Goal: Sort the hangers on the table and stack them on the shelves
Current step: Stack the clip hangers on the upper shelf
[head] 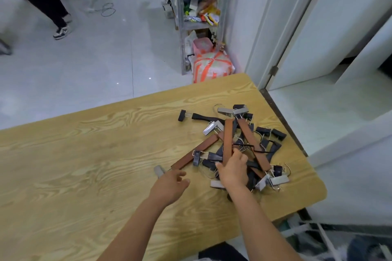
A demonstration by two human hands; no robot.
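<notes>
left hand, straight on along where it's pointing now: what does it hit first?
Likely the near end of the flat-lying wooden clip hanger, just ahead of the left hand; the hand's height above the table is unclear.

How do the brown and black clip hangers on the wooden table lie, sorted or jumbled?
Jumbled: brown wooden hangers and black clip hangers cross in one heap on the light wooden table; the right hand grips one.
</notes>
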